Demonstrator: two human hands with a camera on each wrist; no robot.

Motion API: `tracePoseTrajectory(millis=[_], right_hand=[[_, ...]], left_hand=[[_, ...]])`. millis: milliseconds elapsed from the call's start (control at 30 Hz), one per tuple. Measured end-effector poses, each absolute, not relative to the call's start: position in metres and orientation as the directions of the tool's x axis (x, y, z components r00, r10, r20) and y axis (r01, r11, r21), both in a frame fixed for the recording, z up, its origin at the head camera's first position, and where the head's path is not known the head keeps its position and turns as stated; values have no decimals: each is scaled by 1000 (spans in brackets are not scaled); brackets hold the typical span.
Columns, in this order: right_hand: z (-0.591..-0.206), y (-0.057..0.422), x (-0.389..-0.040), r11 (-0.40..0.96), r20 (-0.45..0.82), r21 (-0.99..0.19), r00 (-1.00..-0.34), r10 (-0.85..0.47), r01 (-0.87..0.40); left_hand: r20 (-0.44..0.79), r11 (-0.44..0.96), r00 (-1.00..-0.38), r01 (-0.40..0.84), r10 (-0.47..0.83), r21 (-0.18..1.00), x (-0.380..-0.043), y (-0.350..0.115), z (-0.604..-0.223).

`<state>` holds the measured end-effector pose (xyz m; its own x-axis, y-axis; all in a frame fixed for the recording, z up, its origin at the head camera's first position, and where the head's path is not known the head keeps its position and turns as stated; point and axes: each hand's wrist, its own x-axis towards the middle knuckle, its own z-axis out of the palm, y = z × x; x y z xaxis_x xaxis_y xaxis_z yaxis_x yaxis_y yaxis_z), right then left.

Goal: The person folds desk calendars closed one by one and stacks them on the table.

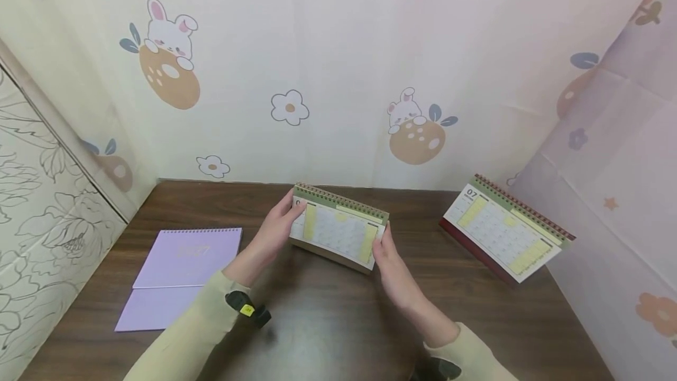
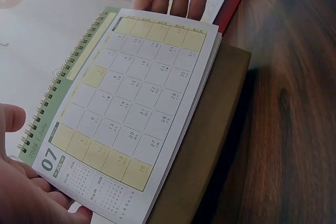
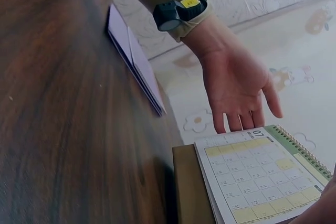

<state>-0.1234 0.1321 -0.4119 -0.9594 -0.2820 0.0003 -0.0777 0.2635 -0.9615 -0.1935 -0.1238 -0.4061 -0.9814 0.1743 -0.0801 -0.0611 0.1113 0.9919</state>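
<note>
the left hand point(image 1: 273, 228) and right hand point(image 1: 396, 274), fingers straight, touch both ends of the spiral-bound brown-based paper calendar point(image 1: 338, 232), seemingly tented already but not yet released, between a lavender spiral calendar point(image 1: 186, 258) and red-based paper calendar point(image 1: 499, 233) on the wooden surface point(image 1: 328, 325).

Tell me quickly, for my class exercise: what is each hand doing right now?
Left hand: open, fingers against the left end of the middle calendar.
Right hand: open, fingers against that calendar's right end.
</note>
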Motion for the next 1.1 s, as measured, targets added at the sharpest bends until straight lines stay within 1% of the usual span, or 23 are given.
tracePoseTrajectory(millis=[167, 300, 400, 667, 933, 1100], right_hand=[[-412, 125, -117, 256, -26, -965, -957, -289, -51], [-413, 118, -112, 234, -18, -970, -949, -316, -60], [-415, 111, -108, 226, -19, -972, -941, -338, -62], [-418, 97, -99, 237, -38, -970, -935, -351, -50], [-415, 88, -89, 290, -40, -954, -927, -372, -75], [-414, 85, -81, 313, -79, -948, -917, -392, -52]], left_hand=[[-95, 86, -981, -81, 171, 993, -186, -133, -404], [-103, 85, -982, -91, 155, 992, -178, -145, -404], [-113, 98, -985, -100, 133, 990, -172, -156, -407], [-110, 132, -985, -92, 134, 987, -164, -173, -410], [-117, 173, -986, -96, 118, 980, -159, -187, -407], [-135, 194, -985, -112, 109, 975, -157, -194, -406]])
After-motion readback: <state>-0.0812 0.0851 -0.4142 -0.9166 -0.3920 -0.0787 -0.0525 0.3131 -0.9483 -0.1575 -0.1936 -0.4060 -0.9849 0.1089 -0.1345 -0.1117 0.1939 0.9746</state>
